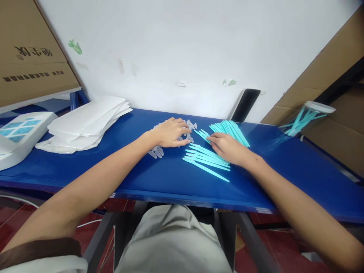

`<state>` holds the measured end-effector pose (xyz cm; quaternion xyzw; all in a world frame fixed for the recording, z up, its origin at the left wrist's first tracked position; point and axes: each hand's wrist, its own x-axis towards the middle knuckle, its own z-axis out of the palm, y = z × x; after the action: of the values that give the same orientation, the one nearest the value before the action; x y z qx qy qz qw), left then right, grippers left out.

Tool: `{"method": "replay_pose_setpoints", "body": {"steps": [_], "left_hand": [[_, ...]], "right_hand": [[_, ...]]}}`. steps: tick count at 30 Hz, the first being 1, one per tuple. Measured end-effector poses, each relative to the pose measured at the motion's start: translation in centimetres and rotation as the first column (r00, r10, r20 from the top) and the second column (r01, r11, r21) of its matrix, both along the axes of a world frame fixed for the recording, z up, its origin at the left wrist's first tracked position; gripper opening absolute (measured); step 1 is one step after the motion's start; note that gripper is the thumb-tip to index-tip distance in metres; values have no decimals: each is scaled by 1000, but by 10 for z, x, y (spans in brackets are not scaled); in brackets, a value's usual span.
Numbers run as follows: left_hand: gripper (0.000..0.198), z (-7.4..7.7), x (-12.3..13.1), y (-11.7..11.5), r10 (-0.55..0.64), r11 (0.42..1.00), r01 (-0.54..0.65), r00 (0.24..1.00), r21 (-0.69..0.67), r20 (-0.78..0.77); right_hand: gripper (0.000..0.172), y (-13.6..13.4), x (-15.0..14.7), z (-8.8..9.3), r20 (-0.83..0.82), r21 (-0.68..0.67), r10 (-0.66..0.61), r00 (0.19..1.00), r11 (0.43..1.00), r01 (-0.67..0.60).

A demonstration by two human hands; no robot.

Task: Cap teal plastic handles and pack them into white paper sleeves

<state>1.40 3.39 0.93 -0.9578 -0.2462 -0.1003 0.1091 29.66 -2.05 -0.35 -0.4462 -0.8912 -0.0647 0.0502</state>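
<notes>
My left hand (pixel 172 133) lies palm down over a scatter of small translucent plastic pieces (pixel 157 152). Its fingers are outstretched and its thumb stands apart; whatever is under the palm is hidden. Further right, my right hand (pixel 227 147) is closed in a pinch at a slim turquoise plastic stick (pixel 204 134), among a few sticks pointing toward the left hand. Below it lies a loose row of similar turquoise sticks (pixel 209 161). Behind the right hand, a denser fanned pile of turquoise sticks (pixel 234 131) rests on the blue table (pixel 170 174).
White paper sheets or bags (pixel 88 121) are stacked at left, beside a white device (pixel 25 132) with blue panels. A dark-screened phone (pixel 246 105) leans against the wall. A clear jar (pixel 305 119) of turquoise sticks lies tilted at right. Cardboard (pixel 31 53) stands at upper left.
</notes>
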Motion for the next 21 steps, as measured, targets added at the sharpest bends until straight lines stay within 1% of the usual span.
{"method": "replay_pose_setpoints", "body": {"steps": [7,12,17,21], "left_hand": [[49,11,-1,-13,-28,996,27,1000,80,14],[49,14,-6,-12,-26,994,24,999,110,19],[47,15,-6,-14,-23,998,20,999,65,35],[46,14,-5,-15,-35,999,34,998,17,60]], "right_hand": [[45,2,-2,0,61,23,-41,997,999,40],[45,4,-5,-1,26,9,0,1000,1000,0],[47,4,-8,-1,41,-9,-46,998,999,47],[50,1,-1,0,33,-46,-48,998,998,50]]}}
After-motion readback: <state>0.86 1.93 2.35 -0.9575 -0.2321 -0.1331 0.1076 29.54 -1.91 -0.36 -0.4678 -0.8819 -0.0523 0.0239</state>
